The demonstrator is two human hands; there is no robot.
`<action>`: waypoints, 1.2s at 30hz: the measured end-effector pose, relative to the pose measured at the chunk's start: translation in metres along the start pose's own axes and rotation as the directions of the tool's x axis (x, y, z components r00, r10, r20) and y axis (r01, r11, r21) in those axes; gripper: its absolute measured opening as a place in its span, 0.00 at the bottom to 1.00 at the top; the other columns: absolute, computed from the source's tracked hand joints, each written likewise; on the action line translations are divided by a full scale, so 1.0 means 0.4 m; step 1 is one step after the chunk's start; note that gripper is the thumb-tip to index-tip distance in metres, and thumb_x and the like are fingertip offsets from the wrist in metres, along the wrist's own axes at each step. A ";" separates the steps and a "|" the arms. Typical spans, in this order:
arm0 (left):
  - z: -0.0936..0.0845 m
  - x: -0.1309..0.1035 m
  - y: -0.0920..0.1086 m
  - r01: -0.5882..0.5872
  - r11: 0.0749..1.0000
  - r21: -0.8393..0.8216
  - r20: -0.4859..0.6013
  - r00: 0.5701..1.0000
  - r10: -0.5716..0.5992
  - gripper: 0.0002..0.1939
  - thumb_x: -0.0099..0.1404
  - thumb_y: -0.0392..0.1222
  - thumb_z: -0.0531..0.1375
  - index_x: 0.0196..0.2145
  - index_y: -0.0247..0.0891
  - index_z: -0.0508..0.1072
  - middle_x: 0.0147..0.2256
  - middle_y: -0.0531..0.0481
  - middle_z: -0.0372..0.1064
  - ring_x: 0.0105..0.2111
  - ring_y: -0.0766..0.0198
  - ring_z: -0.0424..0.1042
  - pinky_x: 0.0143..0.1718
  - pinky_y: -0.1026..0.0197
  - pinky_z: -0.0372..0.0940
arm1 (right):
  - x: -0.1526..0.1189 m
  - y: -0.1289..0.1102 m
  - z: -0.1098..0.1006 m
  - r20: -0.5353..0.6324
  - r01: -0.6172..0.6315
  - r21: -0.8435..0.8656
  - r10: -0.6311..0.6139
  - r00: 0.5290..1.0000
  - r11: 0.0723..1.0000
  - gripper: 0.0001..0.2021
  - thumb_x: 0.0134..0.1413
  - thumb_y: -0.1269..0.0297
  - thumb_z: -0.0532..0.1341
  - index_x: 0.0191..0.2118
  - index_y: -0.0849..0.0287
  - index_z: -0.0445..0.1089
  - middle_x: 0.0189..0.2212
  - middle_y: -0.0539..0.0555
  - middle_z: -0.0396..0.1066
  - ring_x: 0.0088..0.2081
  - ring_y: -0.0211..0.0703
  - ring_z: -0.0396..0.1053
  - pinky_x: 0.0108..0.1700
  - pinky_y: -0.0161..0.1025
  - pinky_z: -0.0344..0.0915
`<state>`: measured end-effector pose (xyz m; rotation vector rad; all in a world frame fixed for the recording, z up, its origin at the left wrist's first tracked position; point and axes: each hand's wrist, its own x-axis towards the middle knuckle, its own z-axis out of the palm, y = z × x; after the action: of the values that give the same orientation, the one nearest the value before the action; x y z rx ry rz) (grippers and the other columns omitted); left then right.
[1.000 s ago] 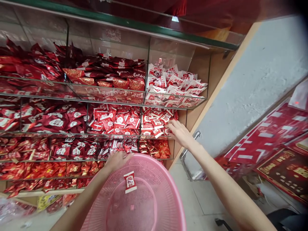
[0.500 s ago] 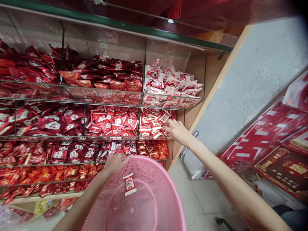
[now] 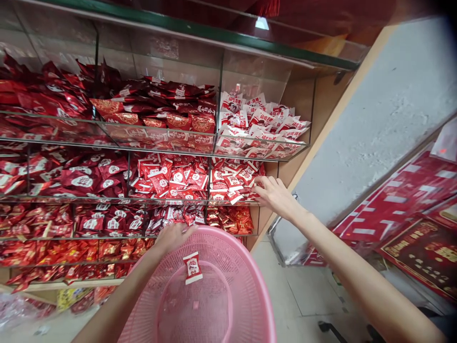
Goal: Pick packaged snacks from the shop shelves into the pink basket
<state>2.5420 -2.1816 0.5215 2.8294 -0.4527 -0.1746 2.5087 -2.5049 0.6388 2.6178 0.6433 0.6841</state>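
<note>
My left hand (image 3: 174,237) is closed on the far rim of a pink mesh basket (image 3: 262,295). A single red and white packet (image 3: 193,267) lies inside the basket. My right hand (image 3: 274,195) is at the right end of the middle shelf, its fingers bent at the edge of a bin of small red and white packets (image 3: 233,182). Whether those fingertips hold a packet cannot be made out. Just above that hand, a glass-fronted bin holds larger white and red packets (image 3: 262,125).
Shelves of red and maroon packets (image 3: 80,178) run to the left behind glass dividers. A wooden side panel (image 3: 323,119) and grey wall (image 3: 392,95) stand at the right. Red boxes (image 3: 421,247) are at the lower right, above a tiled floor (image 3: 307,290).
My right hand has shifted slightly right relative to the bin of small packets. The view has moved a little. My left hand stays on the basket rim, and the packet remains inside.
</note>
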 end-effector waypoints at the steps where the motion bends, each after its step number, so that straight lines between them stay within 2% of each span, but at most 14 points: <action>1: 0.000 0.001 0.001 -0.002 1.000 0.006 -0.002 1.000 0.002 0.36 0.62 0.66 0.37 0.28 0.39 0.75 0.29 0.38 0.76 0.35 0.47 0.75 0.34 0.55 0.62 | -0.008 0.003 -0.002 -0.014 -0.009 0.022 0.009 1.000 1.000 0.09 0.59 0.67 0.55 0.45 0.57 0.66 0.51 0.60 0.63 0.43 0.51 0.60 0.40 0.44 0.54; 6: -0.006 0.000 0.009 -0.008 1.000 0.011 0.003 1.000 0.008 0.36 0.62 0.66 0.37 0.28 0.39 0.75 0.30 0.39 0.76 0.35 0.48 0.75 0.35 0.55 0.62 | -0.059 -0.008 -0.035 -0.151 -0.036 0.305 0.086 0.985 0.952 0.09 0.59 0.64 0.55 0.45 0.57 0.64 0.49 0.59 0.66 0.47 0.50 0.62 0.44 0.46 0.57; 8: -0.007 -0.001 0.011 -0.007 1.000 0.012 0.010 1.000 0.007 0.35 0.62 0.66 0.37 0.28 0.39 0.75 0.30 0.39 0.76 0.35 0.48 0.74 0.35 0.55 0.62 | -0.077 -0.052 -0.049 -0.200 -0.065 0.527 0.198 0.960 0.847 0.09 0.58 0.62 0.57 0.44 0.56 0.64 0.46 0.58 0.68 0.47 0.49 0.63 0.45 0.46 0.59; 9: -0.007 -0.001 0.013 -0.009 1.000 0.018 0.011 1.000 0.009 0.35 0.62 0.65 0.37 0.28 0.39 0.75 0.30 0.39 0.76 0.35 0.48 0.74 0.36 0.55 0.62 | -0.083 -0.087 -0.052 -0.184 -0.096 0.659 0.284 0.941 0.746 0.09 0.57 0.61 0.58 0.43 0.55 0.64 0.44 0.57 0.69 0.46 0.48 0.64 0.45 0.46 0.60; 10: -0.006 -0.001 0.015 -0.015 1.000 0.023 0.012 1.000 0.015 0.36 0.63 0.65 0.37 0.27 0.39 0.75 0.30 0.39 0.76 0.36 0.49 0.74 0.36 0.55 0.62 | -0.087 -0.129 -0.051 -0.130 -0.132 0.788 0.372 0.919 0.602 0.11 0.55 0.59 0.60 0.43 0.55 0.65 0.42 0.56 0.70 0.44 0.47 0.66 0.45 0.45 0.62; 12: -0.003 0.001 0.020 -0.036 0.999 0.032 0.008 0.999 0.035 0.35 0.63 0.65 0.37 0.28 0.39 0.75 0.30 0.40 0.76 0.36 0.50 0.74 0.37 0.56 0.62 | -0.088 -0.231 -0.035 0.116 -0.230 0.955 0.475 0.873 0.189 0.16 0.50 0.55 0.63 0.43 0.55 0.65 0.39 0.54 0.70 0.39 0.43 0.68 0.41 0.42 0.65; 13: -0.002 0.002 0.023 -0.040 0.999 0.034 0.008 0.999 0.040 0.35 0.63 0.65 0.37 0.28 0.39 0.75 0.30 0.40 0.76 0.36 0.50 0.74 0.38 0.56 0.62 | -0.087 -0.285 -0.020 0.260 -0.267 0.963 0.430 0.864 -0.046 0.19 0.47 0.53 0.64 0.43 0.55 0.65 0.36 0.52 0.71 0.36 0.42 0.68 0.38 0.40 0.65; 14: -0.001 0.003 0.026 -0.039 0.999 0.035 0.008 0.999 0.038 0.35 0.63 0.65 0.37 0.29 0.39 0.75 0.30 0.40 0.76 0.36 0.51 0.75 0.37 0.56 0.62 | -0.084 -0.338 -0.001 0.421 -0.349 0.899 0.308 0.853 -0.264 0.20 0.45 0.52 0.65 0.43 0.55 0.66 0.35 0.51 0.71 0.35 0.41 0.69 0.38 0.39 0.66; 15: 0.000 0.004 0.029 -0.035 0.999 0.036 0.007 0.999 0.034 0.36 0.63 0.66 0.37 0.29 0.39 0.75 0.30 0.40 0.76 0.35 0.51 0.75 0.37 0.56 0.62 | -0.082 -0.388 0.022 0.554 -0.441 0.787 0.179 0.813 -0.431 0.18 0.44 0.51 0.65 0.39 0.56 0.67 0.32 0.50 0.72 0.34 0.40 0.69 0.37 0.38 0.65; 17: -0.001 0.004 0.034 -0.031 0.999 0.038 0.005 1.000 0.031 0.36 0.62 0.66 0.37 0.29 0.39 0.75 0.30 0.40 0.76 0.35 0.51 0.75 0.36 0.57 0.62 | -0.080 -0.467 0.073 0.728 -0.573 0.511 -0.033 0.685 -0.641 0.19 0.38 0.51 0.68 0.34 0.58 0.68 0.30 0.50 0.72 0.32 0.37 0.70 0.35 0.35 0.64; 20: -0.002 0.001 0.037 -0.032 0.999 0.031 0.000 0.999 0.032 0.37 0.62 0.67 0.37 0.31 0.39 0.76 0.30 0.39 0.76 0.37 0.49 0.75 0.36 0.56 0.62 | -0.089 -0.536 0.143 0.856 -0.653 0.305 -0.101 0.508 -0.693 0.19 0.33 0.55 0.70 0.31 0.60 0.67 0.27 0.49 0.72 0.28 0.34 0.69 0.29 0.30 0.60; 23: -0.002 -0.005 0.034 -0.013 1.000 0.025 -0.005 1.000 0.013 0.37 0.62 0.67 0.37 0.32 0.38 0.76 0.32 0.38 0.77 0.38 0.48 0.75 0.36 0.55 0.63 | -0.110 -0.562 0.189 0.908 -0.696 0.286 -0.047 0.417 -0.658 0.17 0.34 0.58 0.69 0.31 0.60 0.66 0.26 0.49 0.72 0.25 0.34 0.68 0.25 0.30 0.58; 29: 0.001 -0.016 0.029 0.013 0.999 0.044 -0.009 1.000 -0.012 0.36 0.62 0.66 0.38 0.32 0.38 0.75 0.33 0.37 0.77 0.39 0.48 0.75 0.38 0.55 0.63 | -0.131 -0.581 0.226 0.944 -0.709 0.278 0.049 0.326 -0.648 0.16 0.36 0.59 0.69 0.31 0.58 0.65 0.27 0.49 0.71 0.26 0.34 0.68 0.24 0.30 0.60; 36: -0.005 -0.028 0.030 0.013 0.999 0.040 -0.014 1.000 -0.013 0.36 0.62 0.66 0.38 0.31 0.37 0.75 0.32 0.37 0.77 0.38 0.49 0.75 0.38 0.55 0.63 | -0.128 -0.608 0.246 0.935 -0.683 0.329 0.124 0.333 -0.652 0.16 0.35 0.61 0.69 0.31 0.58 0.63 0.28 0.50 0.71 0.29 0.38 0.70 0.28 0.33 0.62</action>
<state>2.5281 -2.1885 0.5277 2.8713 -0.4397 -0.1501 2.4396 -2.3505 0.4318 4.1921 -1.8137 -1.0180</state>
